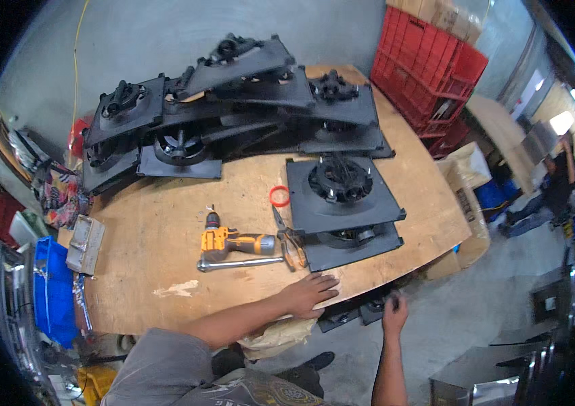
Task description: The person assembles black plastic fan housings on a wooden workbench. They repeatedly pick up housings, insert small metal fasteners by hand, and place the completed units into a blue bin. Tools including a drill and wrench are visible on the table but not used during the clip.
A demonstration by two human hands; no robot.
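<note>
Black square plastic housings (pixel 345 211) may slide if the spread left hand (pixel 307 295) bumps them; whether right hand (pixel 395 314) pinches, I cannot tell.

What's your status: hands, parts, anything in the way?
Left hand flat on table. Right hand at black part below table edge, grip unclear. Possible clutter: pliers beyond left hand, beside stacked black plates.
</note>
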